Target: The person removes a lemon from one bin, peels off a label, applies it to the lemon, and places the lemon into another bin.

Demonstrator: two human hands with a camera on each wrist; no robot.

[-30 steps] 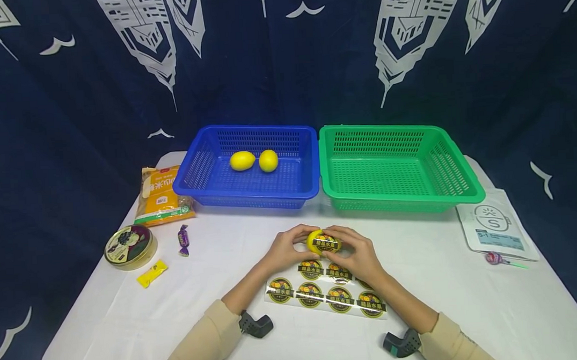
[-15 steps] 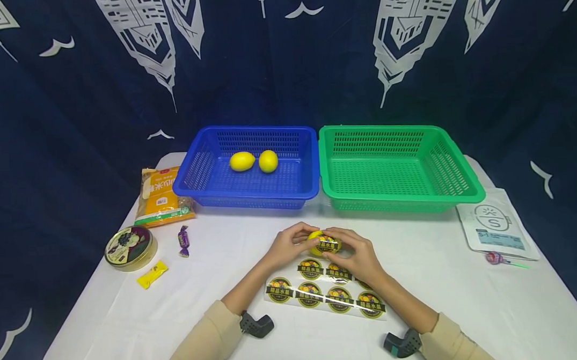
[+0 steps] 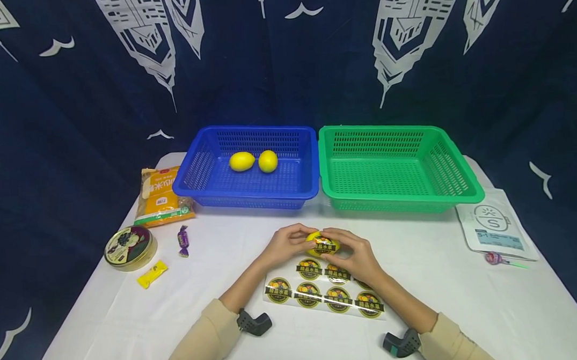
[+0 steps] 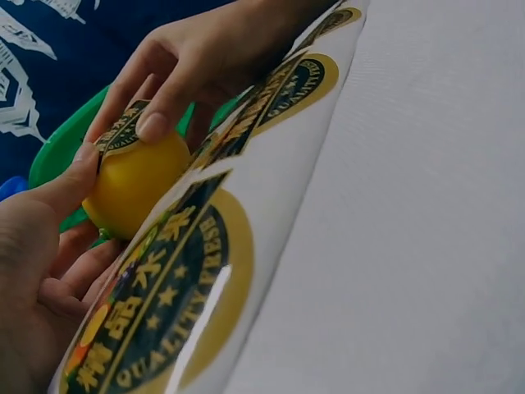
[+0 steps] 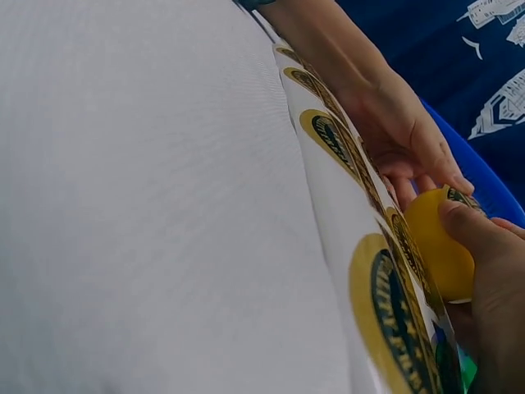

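A sticker sheet (image 3: 324,295) was laid flat on the white table (image 3: 130,316) nearest the person, with six round labels counted on it and one more partly hidden under the right wrist. Just beyond it a yellow lemon (image 3: 320,243) was held low over the table between both hands. The left hand (image 3: 284,245) was curled round the lemon's left side, thumb on top; the right hand (image 3: 354,255) was curled on the other side, a fingertip pressed on a dark round sticker (image 3: 326,245) already stuck to the fruit. Labelling of this lemon was judged nearly done, with smoothing down possibly left. Farther back, two lemons (image 3: 254,161) were lying in the blue basket (image 3: 211,186), no labels made out on them, and the green basket (image 3: 463,194) beside it held nothing, so most of the work was judged left. A tin (image 3: 129,246), candies (image 3: 182,240) and a snack bag (image 3: 161,195) were left at the table's left, a white pouch (image 3: 495,228) at the right.
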